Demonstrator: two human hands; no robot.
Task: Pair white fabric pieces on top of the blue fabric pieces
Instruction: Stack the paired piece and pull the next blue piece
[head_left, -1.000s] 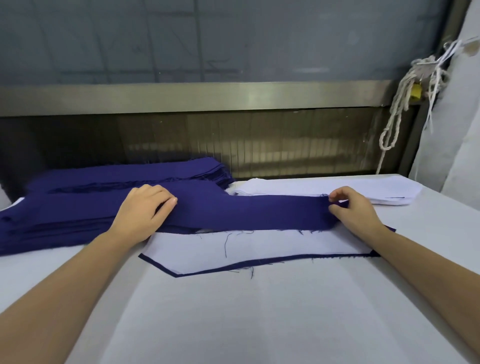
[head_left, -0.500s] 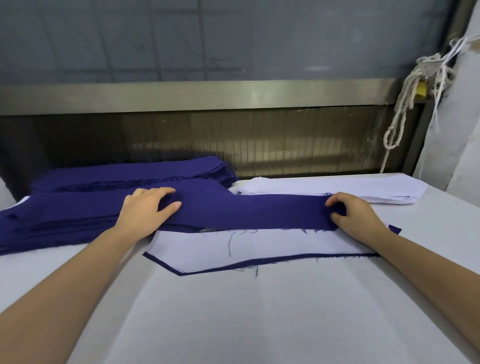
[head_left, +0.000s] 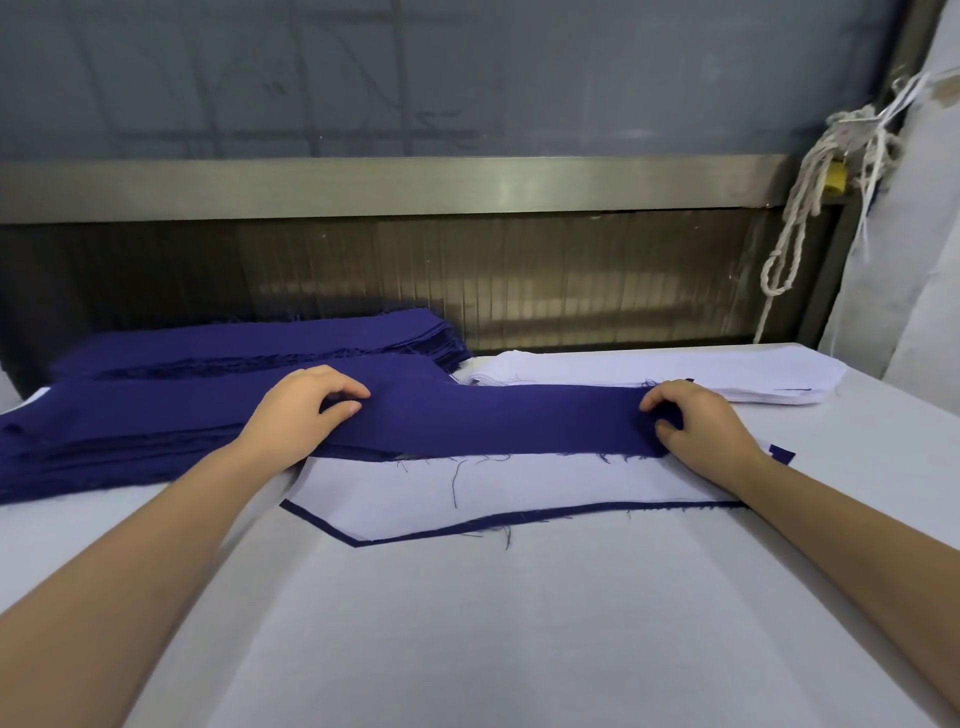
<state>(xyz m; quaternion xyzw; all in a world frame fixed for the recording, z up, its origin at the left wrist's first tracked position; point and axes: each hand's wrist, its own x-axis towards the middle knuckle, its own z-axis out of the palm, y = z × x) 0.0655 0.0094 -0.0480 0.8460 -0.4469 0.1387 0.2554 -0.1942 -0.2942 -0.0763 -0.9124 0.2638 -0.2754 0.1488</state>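
Left hand (head_left: 298, 415) and right hand (head_left: 701, 431) grip blue piece (head_left: 493, 421).

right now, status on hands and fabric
Left hand and right hand grip blue strip. Blue strip overlaps paired white piece. White stack unobstructed.

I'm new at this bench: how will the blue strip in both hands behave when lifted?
Probably floppy: the blue strip wrinkles under the right hand and drapes down off the blue stack by the left hand. Likely light: two pinches hold it. Its frayed edge may snag or shed threads.

Matt, frayed blue cloth piece (head_left: 493, 421); rail (head_left: 395, 187) seemingly brushed metal.
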